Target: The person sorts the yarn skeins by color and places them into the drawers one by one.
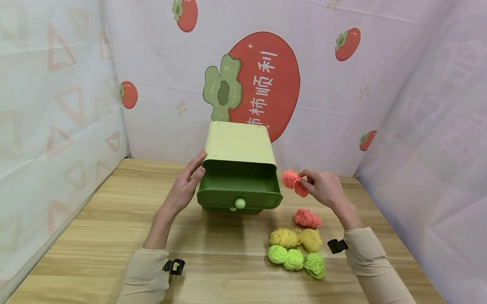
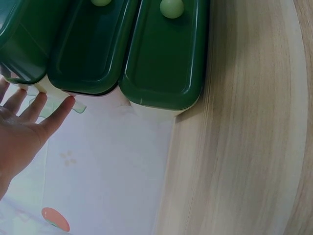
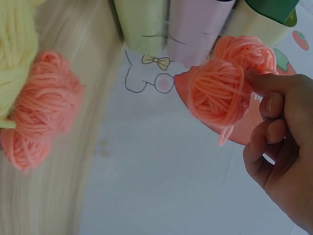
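Note:
A small drawer cabinet [image 1: 240, 140] has a pale yellow-green top and dark green drawer fronts. Its top drawer [image 1: 239, 198] is pulled out, and the visible part of its inside holds nothing. Against the cabinet's left side rest the extended fingers of my left hand [image 1: 182, 188]; the left wrist view shows them spread along its edge. My right hand [image 1: 327, 188] pinches coral pink yarn balls [image 3: 217, 93] between thumb and forefinger, in the air just right of the open drawer. Below that hand, more coral yarn [image 1: 307, 218] lies on the table.
Yellow yarn balls [image 1: 285, 238] and three lime green yarn balls [image 1: 294, 260] lie in rows on the wooden table [image 1: 115, 237], right of the cabinet and nearer to me. Printed fabric walls [image 1: 158, 46] enclose the back and both sides.

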A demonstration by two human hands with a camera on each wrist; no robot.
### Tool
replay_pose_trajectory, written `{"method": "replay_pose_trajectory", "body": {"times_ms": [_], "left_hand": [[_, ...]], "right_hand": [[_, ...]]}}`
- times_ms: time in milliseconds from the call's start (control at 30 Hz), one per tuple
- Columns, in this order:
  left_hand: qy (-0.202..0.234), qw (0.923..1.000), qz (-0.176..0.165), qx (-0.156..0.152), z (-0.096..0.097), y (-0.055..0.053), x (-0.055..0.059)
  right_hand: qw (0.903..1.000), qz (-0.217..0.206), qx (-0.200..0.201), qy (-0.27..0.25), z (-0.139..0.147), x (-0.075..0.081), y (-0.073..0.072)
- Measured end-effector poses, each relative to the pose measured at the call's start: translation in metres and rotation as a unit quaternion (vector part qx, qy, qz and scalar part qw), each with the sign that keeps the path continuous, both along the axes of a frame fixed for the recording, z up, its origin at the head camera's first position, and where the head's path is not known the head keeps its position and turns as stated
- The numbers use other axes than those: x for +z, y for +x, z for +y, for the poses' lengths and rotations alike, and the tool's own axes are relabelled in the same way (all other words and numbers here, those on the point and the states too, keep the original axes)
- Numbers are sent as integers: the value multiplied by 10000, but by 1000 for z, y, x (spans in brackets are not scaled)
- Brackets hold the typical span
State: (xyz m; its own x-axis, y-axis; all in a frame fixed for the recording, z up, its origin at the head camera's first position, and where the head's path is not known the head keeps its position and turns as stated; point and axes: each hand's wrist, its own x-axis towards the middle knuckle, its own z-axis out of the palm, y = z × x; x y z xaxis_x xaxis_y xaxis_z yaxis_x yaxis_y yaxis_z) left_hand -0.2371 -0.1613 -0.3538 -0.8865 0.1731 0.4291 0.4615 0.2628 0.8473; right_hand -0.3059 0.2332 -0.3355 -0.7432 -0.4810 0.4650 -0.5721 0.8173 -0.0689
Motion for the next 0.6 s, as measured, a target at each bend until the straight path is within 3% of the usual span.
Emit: {"method": "replay_pose_trajectory", "body": {"times_ms": [267, 600], "left_hand": [[-100, 9999, -14, 64, 1, 0, 0], [-150, 9998, -27, 110, 0, 0, 0]], "right_hand": [[9990, 331, 53, -288, -1, 19, 4], [9926, 826, 426, -783, -12, 36, 8]]}}
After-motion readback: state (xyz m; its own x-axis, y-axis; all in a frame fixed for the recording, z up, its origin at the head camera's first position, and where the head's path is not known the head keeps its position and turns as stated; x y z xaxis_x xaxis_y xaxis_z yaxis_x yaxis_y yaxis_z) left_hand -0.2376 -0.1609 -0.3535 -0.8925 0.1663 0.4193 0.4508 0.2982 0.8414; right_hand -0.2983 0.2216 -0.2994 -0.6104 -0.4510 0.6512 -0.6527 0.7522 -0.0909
